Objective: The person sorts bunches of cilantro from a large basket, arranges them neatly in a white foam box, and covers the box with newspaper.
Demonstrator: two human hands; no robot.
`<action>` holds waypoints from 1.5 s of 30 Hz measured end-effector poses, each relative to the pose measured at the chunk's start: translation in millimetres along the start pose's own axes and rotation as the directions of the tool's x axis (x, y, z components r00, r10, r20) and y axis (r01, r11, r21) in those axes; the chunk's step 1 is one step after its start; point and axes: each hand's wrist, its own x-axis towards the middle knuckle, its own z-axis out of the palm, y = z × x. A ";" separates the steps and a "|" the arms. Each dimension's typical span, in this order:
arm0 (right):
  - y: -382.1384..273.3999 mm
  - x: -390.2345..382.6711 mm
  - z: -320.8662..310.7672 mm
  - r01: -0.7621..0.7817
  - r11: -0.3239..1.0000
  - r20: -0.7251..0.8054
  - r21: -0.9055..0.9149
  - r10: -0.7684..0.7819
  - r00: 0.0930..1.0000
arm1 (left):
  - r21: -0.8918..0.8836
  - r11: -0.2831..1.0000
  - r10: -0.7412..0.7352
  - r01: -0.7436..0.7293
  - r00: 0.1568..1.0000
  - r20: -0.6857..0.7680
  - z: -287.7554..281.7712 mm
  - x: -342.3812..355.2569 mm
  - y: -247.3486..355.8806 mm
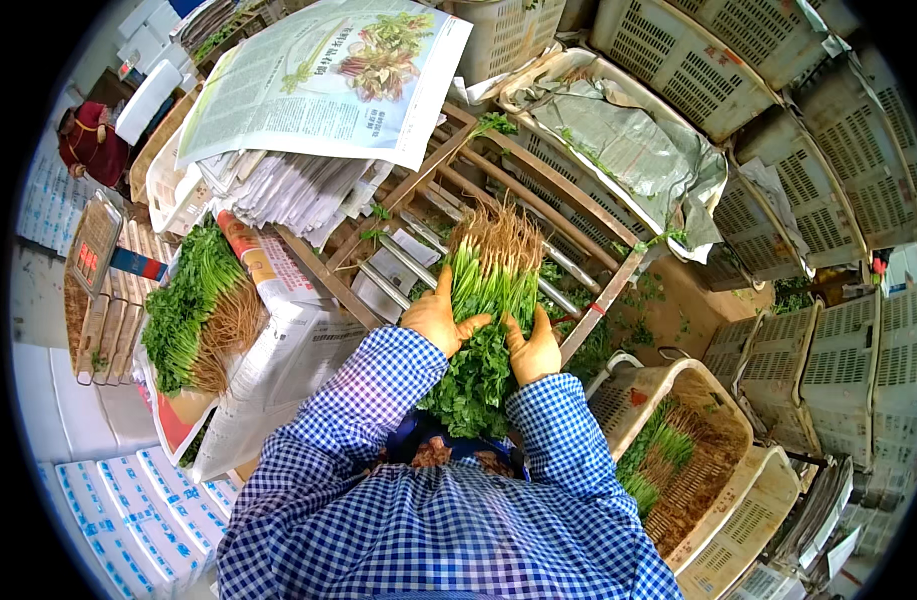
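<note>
A thick bunch of leafy greens [475,305] lies across a metal-and-wood rack in front of me, brown roots pointing away and dark leaves toward my body. My left hand [436,320], which looks yellow-gloved, grips its left side with the thumb laid over the stems. My right hand [535,350], gloved alike, holds the right side, its thumb raised along the stems. Fingers under the bunch are hidden. To the left, more rooted greens [193,315] rest in a container lined with newspaper [288,375].
A newspaper stack [288,190] tops the rack [568,185] at its far left. Beyond stands a crate covered with wet paper [618,140]. A plastic crate [718,410] holding some greens is at my right; stacked crates [808,180] line the right. A person [91,140] is far left.
</note>
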 end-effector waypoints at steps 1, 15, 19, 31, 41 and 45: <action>0.7 0.4 1.7 0.029 0.999 0.002 0.046 -0.029 1.000 | -0.024 1.000 -0.008 0.008 1.000 -0.015 4.8 1.7 -2.2; 35.9 10.0 5.1 0.008 0.984 0.049 0.176 -0.017 0.999 | -0.227 0.973 0.033 -0.037 0.999 -0.022 -0.6 7.5 -24.7; -6.7 -11.4 -52.9 -0.116 0.982 0.201 0.148 0.085 0.976 | -0.312 0.930 0.120 -0.193 0.964 -0.238 -25.7 -2.8 -57.3; -101.5 117.6 -14.3 0.281 0.826 0.275 -0.489 -0.160 0.948 | -0.205 0.927 0.241 -0.315 0.916 -0.321 -8.7 75.1 -22.4; -51.1 142.2 -0.6 0.443 0.864 0.006 -0.239 -0.455 0.890 | -0.560 0.696 0.228 -0.449 0.878 -0.420 18.6 97.5 -72.9; -63.1 149.1 2.5 0.460 0.850 0.066 -0.257 -0.460 0.886 | -0.524 0.719 0.241 -0.457 0.871 -0.429 13.9 94.7 -68.7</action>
